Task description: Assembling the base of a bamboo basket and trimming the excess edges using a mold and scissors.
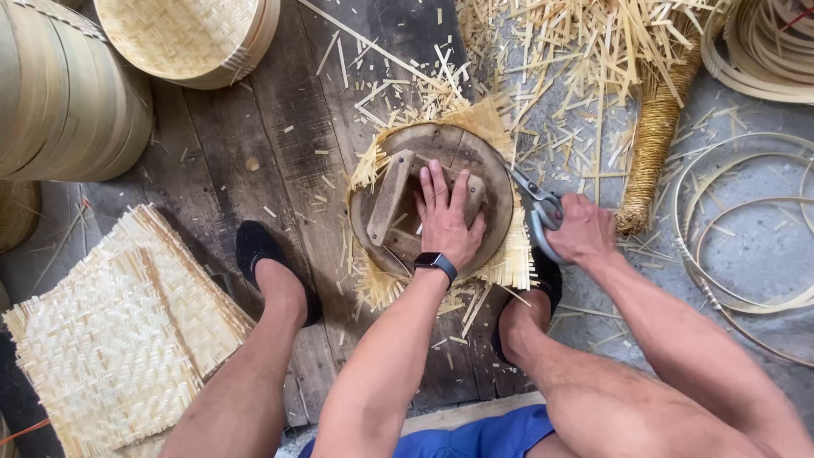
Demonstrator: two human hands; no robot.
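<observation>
Pressing flat on the round wooden form, the left hand pins the woven mat under it. The right hand, just beside, grips scissors, trimming the mat's edge; turning it likely comes next.

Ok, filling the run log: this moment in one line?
left hand pressing round wooden template | right hand holding scissors | woven bamboo mat underneath

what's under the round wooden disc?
A woven bamboo mat lies under the round wooden disc; only its frayed edges show around the rim. Its middle is covered. The left hand presses on top.
</observation>
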